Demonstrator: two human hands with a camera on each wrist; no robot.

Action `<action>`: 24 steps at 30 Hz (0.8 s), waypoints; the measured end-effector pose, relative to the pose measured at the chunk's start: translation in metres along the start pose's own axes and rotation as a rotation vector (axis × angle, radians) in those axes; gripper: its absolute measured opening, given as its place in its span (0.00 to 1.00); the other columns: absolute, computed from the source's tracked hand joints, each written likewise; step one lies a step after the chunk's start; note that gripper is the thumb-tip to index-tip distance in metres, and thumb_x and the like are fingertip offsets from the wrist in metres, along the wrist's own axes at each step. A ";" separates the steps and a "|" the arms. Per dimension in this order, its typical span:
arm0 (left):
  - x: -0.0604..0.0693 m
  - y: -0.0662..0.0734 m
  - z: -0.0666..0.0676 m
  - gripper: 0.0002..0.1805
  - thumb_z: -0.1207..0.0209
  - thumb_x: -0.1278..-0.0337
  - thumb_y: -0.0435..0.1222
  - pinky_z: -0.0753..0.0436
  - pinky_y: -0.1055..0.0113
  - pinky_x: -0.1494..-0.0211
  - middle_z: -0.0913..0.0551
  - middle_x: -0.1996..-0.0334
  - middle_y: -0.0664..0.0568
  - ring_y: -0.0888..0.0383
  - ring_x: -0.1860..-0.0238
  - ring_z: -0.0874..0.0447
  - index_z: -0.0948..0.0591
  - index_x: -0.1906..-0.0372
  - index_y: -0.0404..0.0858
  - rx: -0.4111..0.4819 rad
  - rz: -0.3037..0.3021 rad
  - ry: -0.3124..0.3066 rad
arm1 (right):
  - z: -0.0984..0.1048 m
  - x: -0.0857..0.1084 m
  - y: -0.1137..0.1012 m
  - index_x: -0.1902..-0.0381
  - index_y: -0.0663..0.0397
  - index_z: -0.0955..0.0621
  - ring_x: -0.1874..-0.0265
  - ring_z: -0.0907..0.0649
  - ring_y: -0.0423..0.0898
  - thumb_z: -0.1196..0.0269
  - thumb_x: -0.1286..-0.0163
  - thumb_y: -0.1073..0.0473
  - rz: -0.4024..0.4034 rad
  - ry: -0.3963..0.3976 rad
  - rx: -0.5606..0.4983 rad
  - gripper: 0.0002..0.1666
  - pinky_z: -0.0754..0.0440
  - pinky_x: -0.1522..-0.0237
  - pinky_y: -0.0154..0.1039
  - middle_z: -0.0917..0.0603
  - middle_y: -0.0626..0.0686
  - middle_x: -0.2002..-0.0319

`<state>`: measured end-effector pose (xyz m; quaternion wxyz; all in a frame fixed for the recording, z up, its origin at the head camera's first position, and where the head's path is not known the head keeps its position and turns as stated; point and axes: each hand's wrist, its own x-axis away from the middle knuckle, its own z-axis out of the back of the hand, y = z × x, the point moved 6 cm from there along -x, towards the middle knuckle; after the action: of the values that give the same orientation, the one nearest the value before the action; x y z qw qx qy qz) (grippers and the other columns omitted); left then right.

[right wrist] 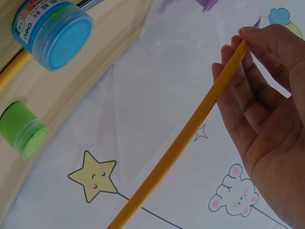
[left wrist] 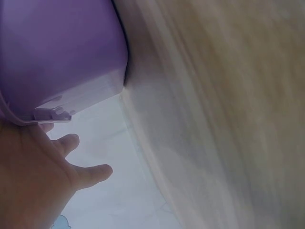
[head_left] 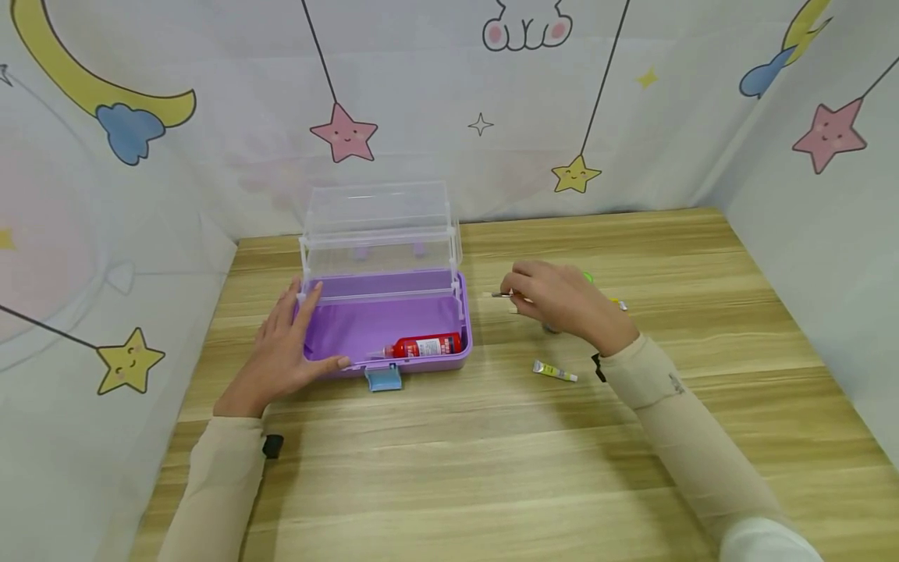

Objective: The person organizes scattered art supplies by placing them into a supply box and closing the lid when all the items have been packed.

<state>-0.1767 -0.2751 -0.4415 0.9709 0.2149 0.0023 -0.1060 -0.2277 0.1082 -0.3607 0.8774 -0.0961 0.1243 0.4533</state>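
Observation:
A purple storage box (head_left: 386,316) with its clear lid and trays (head_left: 379,211) raised stands left of centre. Inside, along the front wall, lies a red bottle (head_left: 427,346) with a pointed clear nozzle. My left hand (head_left: 284,347) rests at the box's left front corner, fingers spread and thumb along the front rim. In the left wrist view its fingers stretch past the purple wall (left wrist: 62,52). To the right of the box, my right hand (head_left: 558,300) pinches a paintbrush (right wrist: 183,129) with a yellow handle near its bristle end, above the table.
A small paint tube (head_left: 555,371) lies on the wooden table (head_left: 492,453) below the right hand. In the right wrist view, a blue paint jar (right wrist: 57,36), a green jar (right wrist: 23,129) and another yellow handle (right wrist: 14,69) show at the left. A printed curtain (head_left: 414,86) borders the table.

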 end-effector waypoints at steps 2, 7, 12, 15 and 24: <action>0.000 0.000 0.000 0.68 0.30 0.55 0.66 0.50 0.19 0.33 0.68 0.17 0.42 0.30 0.20 0.63 0.62 0.17 0.57 -0.001 0.000 0.002 | 0.001 -0.002 0.000 0.57 0.50 0.14 0.73 0.21 0.41 0.36 0.31 0.64 0.002 0.009 -0.001 0.07 0.26 0.80 0.35 0.18 0.48 0.63; 0.000 0.000 0.000 0.68 0.30 0.55 0.66 0.50 0.19 0.33 0.67 0.17 0.42 0.30 0.21 0.63 0.61 0.17 0.57 -0.006 0.000 0.003 | 0.003 -0.009 -0.001 0.56 0.48 0.14 0.74 0.21 0.40 0.37 0.29 0.63 0.004 0.014 -0.008 0.08 0.26 0.80 0.34 0.17 0.47 0.61; 0.000 0.001 0.001 0.68 0.30 0.55 0.66 0.49 0.19 0.33 0.67 0.17 0.42 0.30 0.21 0.62 0.61 0.17 0.56 -0.004 -0.003 0.005 | 0.005 -0.017 -0.005 0.56 0.48 0.14 0.75 0.22 0.40 0.36 0.30 0.63 0.014 0.019 -0.017 0.08 0.27 0.81 0.34 0.18 0.47 0.63; 0.000 0.001 0.001 0.68 0.30 0.55 0.65 0.49 0.19 0.33 0.66 0.17 0.42 0.30 0.21 0.62 0.61 0.17 0.56 0.002 -0.008 0.008 | 0.006 -0.022 -0.006 0.56 0.48 0.14 0.76 0.22 0.41 0.37 0.30 0.63 0.013 0.023 -0.024 0.08 0.28 0.81 0.35 0.18 0.47 0.63; 0.001 0.000 0.000 0.68 0.30 0.55 0.65 0.50 0.21 0.32 0.67 0.17 0.43 0.31 0.20 0.62 0.61 0.17 0.57 -0.007 -0.003 0.009 | 0.005 -0.033 -0.010 0.56 0.48 0.13 0.76 0.24 0.41 0.38 0.30 0.64 0.010 0.011 -0.038 0.09 0.31 0.81 0.34 0.19 0.47 0.64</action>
<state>-0.1754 -0.2751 -0.4415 0.9715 0.2119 0.0074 -0.1064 -0.2374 0.0782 -0.3449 0.8724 -0.1147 0.1210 0.4596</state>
